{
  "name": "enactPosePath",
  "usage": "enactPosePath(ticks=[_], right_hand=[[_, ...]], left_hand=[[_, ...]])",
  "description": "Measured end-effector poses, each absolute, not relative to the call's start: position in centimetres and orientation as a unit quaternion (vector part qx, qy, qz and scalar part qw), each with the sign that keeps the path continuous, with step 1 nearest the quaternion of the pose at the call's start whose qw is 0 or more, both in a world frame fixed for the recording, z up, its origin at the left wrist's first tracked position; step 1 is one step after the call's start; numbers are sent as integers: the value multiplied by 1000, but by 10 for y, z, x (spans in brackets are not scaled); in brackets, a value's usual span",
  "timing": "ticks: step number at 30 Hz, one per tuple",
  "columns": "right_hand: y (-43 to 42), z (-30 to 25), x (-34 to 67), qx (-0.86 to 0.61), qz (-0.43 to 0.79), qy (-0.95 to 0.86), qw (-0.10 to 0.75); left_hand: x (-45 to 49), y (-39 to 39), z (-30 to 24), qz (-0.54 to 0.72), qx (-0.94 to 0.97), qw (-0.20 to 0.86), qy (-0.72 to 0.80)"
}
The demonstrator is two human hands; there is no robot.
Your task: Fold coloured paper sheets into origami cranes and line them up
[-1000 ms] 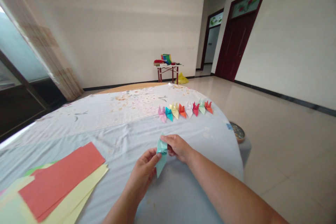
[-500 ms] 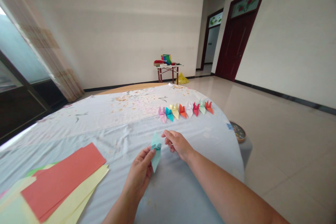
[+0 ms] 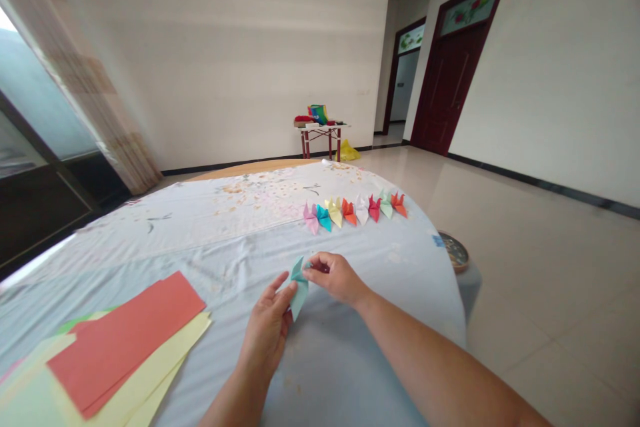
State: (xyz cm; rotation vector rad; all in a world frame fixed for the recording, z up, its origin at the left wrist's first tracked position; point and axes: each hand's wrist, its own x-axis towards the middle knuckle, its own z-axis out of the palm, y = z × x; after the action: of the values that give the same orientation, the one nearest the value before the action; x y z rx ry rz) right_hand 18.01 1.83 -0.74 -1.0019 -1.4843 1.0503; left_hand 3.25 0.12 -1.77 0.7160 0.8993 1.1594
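A light teal origami crane (image 3: 299,297), partly folded, is held above the table between my two hands. My left hand (image 3: 273,313) pinches its lower left side between thumb and fingers. On its upper right, my right hand (image 3: 334,275) is closed, thumb and forefinger gripping an edge of the paper. Beyond my hands stands a row of several finished paper cranes, from a pink one (image 3: 311,218) at the left to an orange-red one (image 3: 399,205) at the right.
Red paper sheets (image 3: 127,343) lie over yellow sheets (image 3: 165,370) at the left front. A pale floral cloth (image 3: 200,260) covers the round table. A stool (image 3: 455,253) stands by its right edge. A small table (image 3: 320,127) with items stands against the far wall.
My right hand has come in from beside the paper and now grips its upper part. The teal crane has tilted to the right at the top.
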Motion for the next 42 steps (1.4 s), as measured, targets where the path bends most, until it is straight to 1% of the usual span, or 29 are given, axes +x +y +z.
enactPosePath(ticks=[3, 6, 9, 14, 17, 20, 30, 39, 42], right_hand=[[23, -7, 187, -432, 426, -608, 512], [29, -6, 199, -468, 391, -605, 512], [33, -7, 211, -497, 365, -612, 495], [30, -11, 209, -468, 389, -662, 438], [26, -15, 200, -432, 421, -684, 410], [25, -18, 196, -425, 429, -691, 398], [25, -15, 197, -434, 407, -694, 405], [23, -12, 195, -435, 410, -695, 400], [25, -9, 198, -442, 391, -694, 412]], left_hand=[[31, 2, -18, 520, 304, 683, 413], [30, 2, -20, 534, 294, 670, 424], [29, 3, -20, 530, 334, 643, 440], [26, 5, -19, 506, 502, 494, 498], [24, 7, -20, 473, 555, 452, 514], [23, 8, -21, 454, 562, 450, 525], [23, 9, -20, 467, 537, 463, 529], [23, 10, -21, 446, 554, 469, 524], [21, 12, -20, 461, 541, 465, 527]])
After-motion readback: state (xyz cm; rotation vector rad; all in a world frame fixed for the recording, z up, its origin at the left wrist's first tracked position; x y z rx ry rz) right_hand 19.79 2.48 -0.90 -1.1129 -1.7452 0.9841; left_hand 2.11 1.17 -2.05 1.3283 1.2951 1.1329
